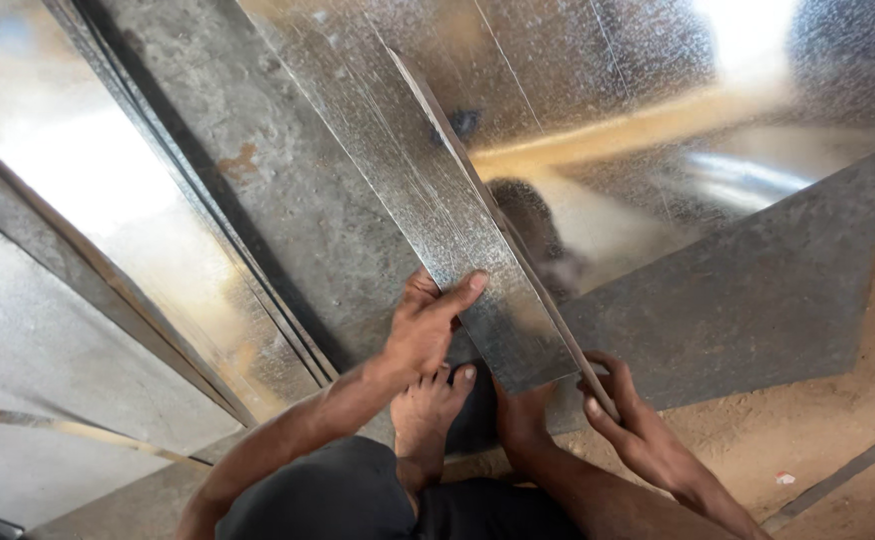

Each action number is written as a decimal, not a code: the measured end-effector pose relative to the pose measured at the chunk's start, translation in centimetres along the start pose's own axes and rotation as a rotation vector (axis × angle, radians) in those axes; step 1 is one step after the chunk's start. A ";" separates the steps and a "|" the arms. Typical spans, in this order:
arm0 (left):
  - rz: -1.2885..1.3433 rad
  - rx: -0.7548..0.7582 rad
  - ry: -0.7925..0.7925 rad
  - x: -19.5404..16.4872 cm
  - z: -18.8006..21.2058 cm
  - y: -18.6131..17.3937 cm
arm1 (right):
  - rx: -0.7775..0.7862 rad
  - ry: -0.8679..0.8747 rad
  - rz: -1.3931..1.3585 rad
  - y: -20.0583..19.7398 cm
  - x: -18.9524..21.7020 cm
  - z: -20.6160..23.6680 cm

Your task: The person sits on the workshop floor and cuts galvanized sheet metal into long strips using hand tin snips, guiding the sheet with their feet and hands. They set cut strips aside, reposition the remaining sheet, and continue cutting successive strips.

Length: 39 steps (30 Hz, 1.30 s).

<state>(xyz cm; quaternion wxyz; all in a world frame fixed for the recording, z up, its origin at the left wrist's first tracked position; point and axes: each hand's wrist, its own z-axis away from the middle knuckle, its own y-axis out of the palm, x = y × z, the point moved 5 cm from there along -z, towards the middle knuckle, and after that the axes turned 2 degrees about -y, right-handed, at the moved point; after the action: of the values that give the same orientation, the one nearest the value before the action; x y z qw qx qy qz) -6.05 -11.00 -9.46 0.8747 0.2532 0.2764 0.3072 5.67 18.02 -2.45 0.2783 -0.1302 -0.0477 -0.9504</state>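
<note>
Folded strip: a long, narrow flap of galvanized sheet metal (458,240) stands raised at an angle off the larger sheet, running from the near edge up and away toward the top of the view.
Fold line: the crease appears to run the whole visible length of the flap; I judge the bend as begun and well formed, though how sharp the final angle should be cannot be told.
Left hand (426,325): fingers spread flat against the left face of the flap near its lower end, thumb hooked over the top edge; it presses and steadies, not closed round anything.
Right hand (618,400): fingers curled round the thin right edge of the flap at its near corner, gripping it from below.
Feet (438,400): 2 bare feet rest on the sheet just under the flap, between the 2 hands, seemingly pinning the metal down.
Large sheet (748,290): lies flat on the sandy floor (858,400), its right edge cut at a slant.
Other sheets (78,200): more shiny sheets lie to the left, overlapping, with folded seams along their edges.
Left to do: judged from here, the flap is not yet pressed flat or fully closed.
</note>
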 end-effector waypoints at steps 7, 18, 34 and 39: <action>-0.017 -0.014 0.048 0.4 0.1 -0.2 | -0.093 -0.132 0.078 0.1 1.6 -0.5; -0.027 0.019 0.064 -0.4 2.0 0.0 | -0.198 0.102 0.305 0.9 -2.9 -2.2; -0.104 0.049 0.053 2.3 3.8 -1.3 | -0.454 -0.111 0.545 2.1 0.6 -4.5; -0.091 0.085 0.053 0.8 4.3 -1.8 | -0.255 -0.119 0.387 2.6 0.0 -6.3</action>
<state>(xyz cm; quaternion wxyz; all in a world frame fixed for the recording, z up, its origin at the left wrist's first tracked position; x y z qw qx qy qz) -2.05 -12.86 -7.76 0.8686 0.2689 0.3235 0.2619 5.73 14.83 -8.43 0.4334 -0.2266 0.0821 -0.8684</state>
